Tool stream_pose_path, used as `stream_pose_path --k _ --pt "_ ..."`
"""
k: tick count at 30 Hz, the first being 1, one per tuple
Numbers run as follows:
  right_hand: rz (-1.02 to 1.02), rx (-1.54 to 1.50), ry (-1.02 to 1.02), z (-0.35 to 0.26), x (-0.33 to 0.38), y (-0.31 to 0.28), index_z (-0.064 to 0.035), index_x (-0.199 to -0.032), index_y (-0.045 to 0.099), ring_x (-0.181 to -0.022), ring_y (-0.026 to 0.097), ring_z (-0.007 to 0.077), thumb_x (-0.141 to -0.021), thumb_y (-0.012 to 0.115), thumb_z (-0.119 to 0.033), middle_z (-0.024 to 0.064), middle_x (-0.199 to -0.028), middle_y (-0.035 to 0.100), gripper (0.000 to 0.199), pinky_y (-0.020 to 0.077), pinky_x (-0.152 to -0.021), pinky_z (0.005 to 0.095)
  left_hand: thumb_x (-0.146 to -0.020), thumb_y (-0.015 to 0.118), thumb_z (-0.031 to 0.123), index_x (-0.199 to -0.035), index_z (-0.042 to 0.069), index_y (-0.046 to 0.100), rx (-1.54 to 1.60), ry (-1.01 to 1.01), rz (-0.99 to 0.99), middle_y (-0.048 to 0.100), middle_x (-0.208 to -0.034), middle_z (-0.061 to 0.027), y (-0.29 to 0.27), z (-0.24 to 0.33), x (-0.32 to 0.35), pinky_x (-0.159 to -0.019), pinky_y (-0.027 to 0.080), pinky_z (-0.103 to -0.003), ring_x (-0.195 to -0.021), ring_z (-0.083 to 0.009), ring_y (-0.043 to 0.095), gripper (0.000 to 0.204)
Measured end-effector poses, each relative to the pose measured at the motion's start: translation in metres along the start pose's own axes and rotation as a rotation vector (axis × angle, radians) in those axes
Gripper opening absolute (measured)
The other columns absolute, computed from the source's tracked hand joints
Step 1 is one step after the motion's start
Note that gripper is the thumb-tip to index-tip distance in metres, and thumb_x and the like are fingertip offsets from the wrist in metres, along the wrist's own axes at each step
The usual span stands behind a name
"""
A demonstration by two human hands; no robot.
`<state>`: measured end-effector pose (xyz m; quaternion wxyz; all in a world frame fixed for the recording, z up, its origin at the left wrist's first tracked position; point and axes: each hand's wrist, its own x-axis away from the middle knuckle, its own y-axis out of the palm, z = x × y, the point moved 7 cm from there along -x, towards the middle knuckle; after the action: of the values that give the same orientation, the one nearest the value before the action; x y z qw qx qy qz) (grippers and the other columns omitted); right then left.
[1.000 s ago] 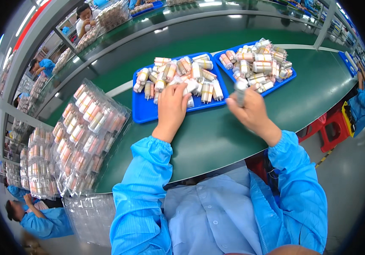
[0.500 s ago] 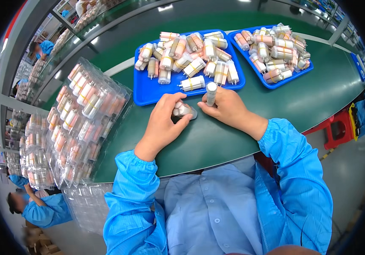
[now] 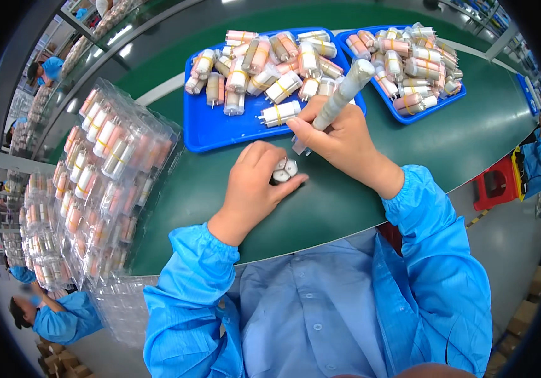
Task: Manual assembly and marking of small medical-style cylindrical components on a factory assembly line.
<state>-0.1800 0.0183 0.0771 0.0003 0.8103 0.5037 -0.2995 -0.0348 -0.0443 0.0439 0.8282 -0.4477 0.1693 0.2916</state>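
Observation:
My left hand [image 3: 248,186] is closed round a bundle of small cylinders [image 3: 285,169], standing on end on the green table. Its pale round ends face up between thumb and fingers. Just right of it, my right hand [image 3: 346,135] grips a thick, whitish-grey, pen-shaped tool [image 3: 340,97], tilted with its upper end to the right. A flat, clear-looking tip [image 3: 300,146] shows below the fingers, apart from the bundle; its exact form is blurred. Beyond my hands, a blue tray [image 3: 210,135] holds many pink, white and grey cylinder bundles with yellow bands.
A second blue tray [image 3: 409,118] of similar bundles stands at the far right. At left, clear plastic trays [image 3: 103,183] filled with bundles are stacked. A red stool [image 3: 494,183] stands beyond the table's right edge. A co-worker in blue [image 3: 69,318] is at lower left.
My right hand has raised the tool and tilted it up to the right. The bundle in my left hand has turned, so its ends now face up. The view has shifted slightly.

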Motion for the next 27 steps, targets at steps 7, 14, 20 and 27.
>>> stream_pose_path --k 7,14,20,27 --pt "0.026 -0.003 0.059 0.013 0.006 0.0 -0.0011 -0.083 0.069 -0.065 0.061 0.0113 -0.092 0.073 -0.012 0.004 -0.073 0.066 0.015 0.0456 -0.058 0.0287 -0.081 0.085 0.016 -0.108 0.003 0.062 0.397 -0.434 -0.079 0.063 -0.097 -0.005 0.011 -0.032 0.016 -0.07 0.049 -0.032 -0.08 -0.0158 0.059 0.038" --pt "0.072 -0.108 0.217 0.024 0.002 -0.012 -0.0001 -0.083 0.07 -0.066 0.062 0.0097 -0.093 0.074 -0.019 0.0038 -0.072 0.067 0.022 0.0475 -0.058 0.0274 -0.098 0.069 0.031 -0.124 0.0 0.061 1.096 -0.729 -0.16 0.068 -0.106 -0.0037 0.013 -0.056 0.02 -0.07 0.047 -0.022 -0.085 -0.0076 0.06 0.041" --pt "0.052 -0.09 0.224 0.03 0.004 -0.011 -0.0007 -0.083 0.07 -0.064 0.062 0.009 -0.093 0.073 -0.018 0.0038 -0.071 0.069 0.02 0.0476 -0.057 0.0268 -0.085 0.084 0.023 -0.118 0.003 0.065 0.642 -0.51 -0.154 0.065 -0.105 -0.0013 0.006 -0.048 0.017 -0.075 0.049 -0.023 -0.089 -0.0101 0.061 0.043" --pt "0.049 -0.055 0.063 0.019 0.007 -0.003 -0.002 -0.08 0.071 -0.062 0.063 0.0111 -0.089 0.077 -0.017 0.0044 -0.07 0.069 0.019 0.0478 -0.055 0.0269 -0.074 0.089 0.016 -0.108 0.005 0.065 0.131 -0.178 -0.061 0.06 -0.09 -0.0071 0.004 -0.003 0.009 -0.064 0.05 -0.032 -0.071 -0.0201 0.058 0.043"
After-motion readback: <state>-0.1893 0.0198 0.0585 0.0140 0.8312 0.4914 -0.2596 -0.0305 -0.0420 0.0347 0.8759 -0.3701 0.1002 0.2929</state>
